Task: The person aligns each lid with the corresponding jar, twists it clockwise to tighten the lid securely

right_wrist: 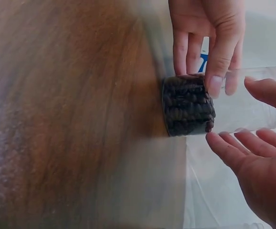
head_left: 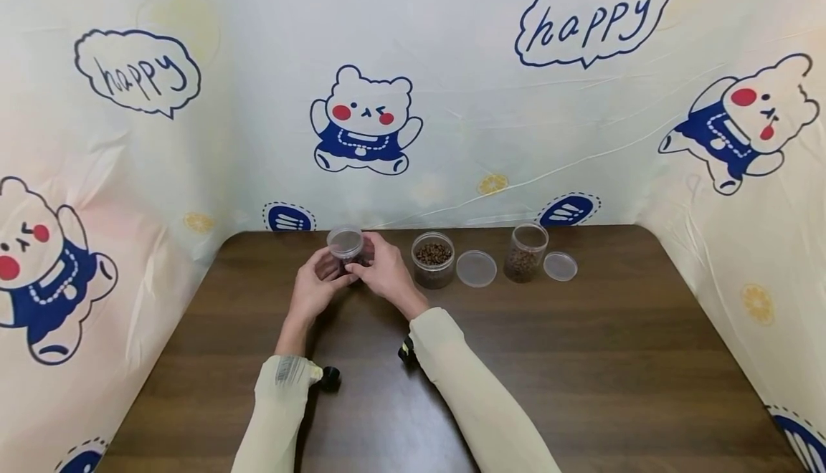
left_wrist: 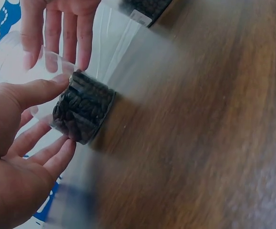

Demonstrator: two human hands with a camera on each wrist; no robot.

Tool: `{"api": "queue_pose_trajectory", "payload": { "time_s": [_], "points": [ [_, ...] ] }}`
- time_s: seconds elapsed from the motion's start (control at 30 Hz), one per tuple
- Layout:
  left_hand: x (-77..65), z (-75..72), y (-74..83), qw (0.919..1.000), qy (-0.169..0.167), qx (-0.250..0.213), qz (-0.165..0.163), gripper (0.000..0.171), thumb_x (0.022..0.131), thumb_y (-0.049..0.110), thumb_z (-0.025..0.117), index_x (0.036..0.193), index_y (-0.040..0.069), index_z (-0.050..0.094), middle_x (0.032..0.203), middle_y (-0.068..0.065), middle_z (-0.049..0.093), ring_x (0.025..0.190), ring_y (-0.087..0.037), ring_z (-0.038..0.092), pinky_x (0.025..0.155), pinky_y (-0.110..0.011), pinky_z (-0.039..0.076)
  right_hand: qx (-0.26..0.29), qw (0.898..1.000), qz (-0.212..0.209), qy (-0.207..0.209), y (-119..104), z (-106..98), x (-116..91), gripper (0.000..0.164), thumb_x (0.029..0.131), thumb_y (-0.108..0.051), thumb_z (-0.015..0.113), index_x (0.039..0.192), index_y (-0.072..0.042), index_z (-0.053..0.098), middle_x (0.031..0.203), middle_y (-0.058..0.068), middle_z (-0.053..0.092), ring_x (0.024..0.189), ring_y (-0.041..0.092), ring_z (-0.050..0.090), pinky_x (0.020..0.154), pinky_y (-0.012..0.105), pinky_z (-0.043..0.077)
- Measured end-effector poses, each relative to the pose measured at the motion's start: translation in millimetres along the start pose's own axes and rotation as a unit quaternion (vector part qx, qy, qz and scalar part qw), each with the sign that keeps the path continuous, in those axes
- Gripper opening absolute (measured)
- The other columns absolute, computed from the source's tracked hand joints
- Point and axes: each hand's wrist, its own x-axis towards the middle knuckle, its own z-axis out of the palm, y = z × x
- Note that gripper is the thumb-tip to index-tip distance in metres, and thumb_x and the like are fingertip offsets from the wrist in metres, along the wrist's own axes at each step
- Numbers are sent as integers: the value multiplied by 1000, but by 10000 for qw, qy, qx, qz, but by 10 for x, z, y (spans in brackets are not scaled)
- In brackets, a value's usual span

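Observation:
A clear plastic jar (head_left: 345, 242) partly filled with dark coffee beans (right_wrist: 188, 107) is near the table's far edge, left of centre. My left hand (head_left: 312, 288) grips it from the left, its thumb and fingers on either side of the wall low down by the beans. From the right, my right hand (head_left: 388, 271) holds the same jar, thumb on the near side and fingers round the far side, higher up in the right wrist view. A translucent round top shows on this jar in the head view.
Right of my hands stands an open jar (head_left: 433, 272) of brown beans, with a round lid (head_left: 476, 269) lying flat beside it. Farther right are a taller open jar (head_left: 525, 254) holding small brown pieces and a smaller lid (head_left: 560, 266). A printed curtain (head_left: 452, 136) hangs behind the wooden table (head_left: 581, 373).

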Motion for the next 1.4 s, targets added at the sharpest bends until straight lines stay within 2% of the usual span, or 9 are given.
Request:
{"api": "queue_pose_trajectory", "payload": {
  "time_s": [0.5,0.83,1.07,1.4],
  "points": [
    [12,-1,-30,9998,59,-88,-151,73,90,3,81,155,9,47,152,-25,55,142,-39,56,118,-48,45,-167,9998,110,-94,-22,3,53,65,96,-20,80,152,-12,49,146,9,65,135,23,64,106,37,57],
    [-25,-2,-33,9997,41,-219,-97,74,90,-1,80,155,6,46,151,-26,55,142,-41,56,118,-50,45,-303,9995,54,-104,-43,3,31,63,95,-20,80,151,-11,50,146,10,65,134,24,64,107,36,57],
    [-45,-13,-43,9998,52,-117,-178,73,91,2,80,156,8,46,152,-24,56,141,-40,57,117,-49,46,-331,9993,103,-161,-19,4,5,65,95,-24,80,152,-13,49,145,8,65,135,24,63,110,42,54],
    [-28,-12,-24,9999,74,151,-30,74,90,3,81,156,8,46,152,-25,56,141,-41,56,119,-53,45,-489,9985,204,-147,-1,-41,13,68,93,-24,83,151,-13,49,147,7,65,134,23,64,112,42,52]
  ]
}}
